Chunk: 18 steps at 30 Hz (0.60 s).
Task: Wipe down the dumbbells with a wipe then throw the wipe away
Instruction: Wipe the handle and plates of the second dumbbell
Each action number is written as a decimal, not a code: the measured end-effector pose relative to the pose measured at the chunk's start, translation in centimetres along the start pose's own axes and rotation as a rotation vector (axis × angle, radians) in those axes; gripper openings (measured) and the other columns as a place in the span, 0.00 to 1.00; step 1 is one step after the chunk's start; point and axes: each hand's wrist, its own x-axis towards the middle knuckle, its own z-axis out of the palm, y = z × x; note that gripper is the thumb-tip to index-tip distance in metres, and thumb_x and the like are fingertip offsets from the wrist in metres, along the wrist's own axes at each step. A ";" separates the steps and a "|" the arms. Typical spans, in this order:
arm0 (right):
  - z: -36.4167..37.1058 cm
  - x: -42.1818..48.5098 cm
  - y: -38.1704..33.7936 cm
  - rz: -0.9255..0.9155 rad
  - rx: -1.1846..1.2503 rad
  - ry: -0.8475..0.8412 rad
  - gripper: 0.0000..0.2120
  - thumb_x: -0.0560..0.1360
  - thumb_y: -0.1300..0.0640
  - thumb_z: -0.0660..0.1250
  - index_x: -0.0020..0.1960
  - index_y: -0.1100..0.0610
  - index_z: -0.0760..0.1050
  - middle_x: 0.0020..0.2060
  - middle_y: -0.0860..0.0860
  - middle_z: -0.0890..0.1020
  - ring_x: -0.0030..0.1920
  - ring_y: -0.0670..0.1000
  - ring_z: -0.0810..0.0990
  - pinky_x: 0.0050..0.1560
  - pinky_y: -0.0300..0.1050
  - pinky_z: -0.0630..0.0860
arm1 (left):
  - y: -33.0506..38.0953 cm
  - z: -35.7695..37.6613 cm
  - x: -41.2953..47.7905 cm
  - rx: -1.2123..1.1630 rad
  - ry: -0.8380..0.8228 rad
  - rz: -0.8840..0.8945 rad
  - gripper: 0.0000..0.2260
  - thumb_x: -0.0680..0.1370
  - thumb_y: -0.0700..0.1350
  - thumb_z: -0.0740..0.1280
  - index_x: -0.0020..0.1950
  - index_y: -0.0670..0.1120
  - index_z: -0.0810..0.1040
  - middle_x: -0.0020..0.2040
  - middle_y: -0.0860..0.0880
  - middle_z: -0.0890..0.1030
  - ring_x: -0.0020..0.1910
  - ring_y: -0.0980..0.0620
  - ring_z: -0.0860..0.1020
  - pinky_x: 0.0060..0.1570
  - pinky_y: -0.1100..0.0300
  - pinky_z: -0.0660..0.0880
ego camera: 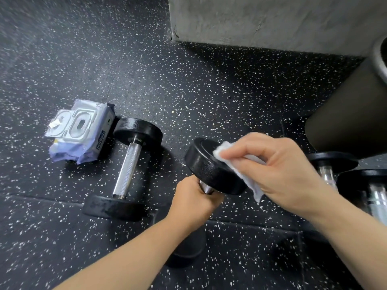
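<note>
My left hand (193, 203) grips the chrome handle of a black dumbbell (206, 167) and holds it tilted, its upper head raised and its lower head near the floor under my forearm. My right hand (278, 170) holds a white wipe (247, 178) against the flat face of that upper head. A second black dumbbell (127, 167) with a knurled chrome handle lies on the speckled rubber floor to the left. A purple pack of wipes (80, 133) with its lid flipped open lies beside that dumbbell's far head.
More dumbbells (345, 174) with chrome handles lie at the right edge, partly behind my right hand. A dark round bin (351, 114) with a metal rim stands at the right. A grey concrete wall base (261, 19) runs along the back.
</note>
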 end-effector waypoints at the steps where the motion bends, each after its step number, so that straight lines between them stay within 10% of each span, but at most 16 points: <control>1: 0.6 0.9 -0.4 -0.035 -0.005 -0.032 0.05 0.72 0.60 0.72 0.44 0.53 0.86 0.44 0.52 0.82 0.43 0.59 0.83 0.46 0.50 0.80 | 0.1 0.0 -0.1 0.000 0.001 0.010 0.15 0.65 0.42 0.66 0.30 0.46 0.59 0.26 0.53 0.61 0.29 0.51 0.58 0.29 0.56 0.56; 6: 2.3 6.5 1.3 -0.031 -0.214 -0.084 0.08 0.75 0.64 0.70 0.49 0.55 0.85 0.47 0.52 0.82 0.50 0.50 0.81 0.58 0.46 0.76 | 0.3 0.2 -0.3 -0.031 -0.010 -0.016 0.19 0.66 0.39 0.66 0.28 0.49 0.55 0.25 0.54 0.58 0.29 0.50 0.56 0.30 0.55 0.53; 11: -0.5 5.3 4.8 0.170 -0.236 0.018 0.11 0.75 0.66 0.67 0.45 0.51 0.84 0.40 0.42 0.83 0.37 0.34 0.79 0.41 0.28 0.71 | 0.0 0.4 -0.4 -0.063 -0.046 -0.064 0.23 0.69 0.40 0.69 0.25 0.50 0.56 0.23 0.56 0.58 0.26 0.53 0.56 0.28 0.62 0.54; 14: -2.0 1.7 5.6 0.255 -0.207 0.143 0.12 0.74 0.67 0.66 0.44 0.52 0.84 0.36 0.55 0.84 0.25 0.40 0.75 0.32 0.29 0.70 | 0.0 0.4 -0.3 -0.048 -0.049 -0.100 0.22 0.68 0.42 0.70 0.27 0.50 0.57 0.23 0.56 0.60 0.25 0.53 0.58 0.26 0.62 0.56; 18: -1.4 -2.2 3.1 0.167 -0.035 0.222 0.17 0.74 0.69 0.67 0.39 0.49 0.84 0.42 0.50 0.82 0.34 0.58 0.80 0.37 0.50 0.82 | 0.1 0.3 -0.1 -0.020 -0.032 -0.091 0.18 0.66 0.44 0.67 0.31 0.46 0.55 0.26 0.52 0.59 0.28 0.50 0.57 0.29 0.58 0.55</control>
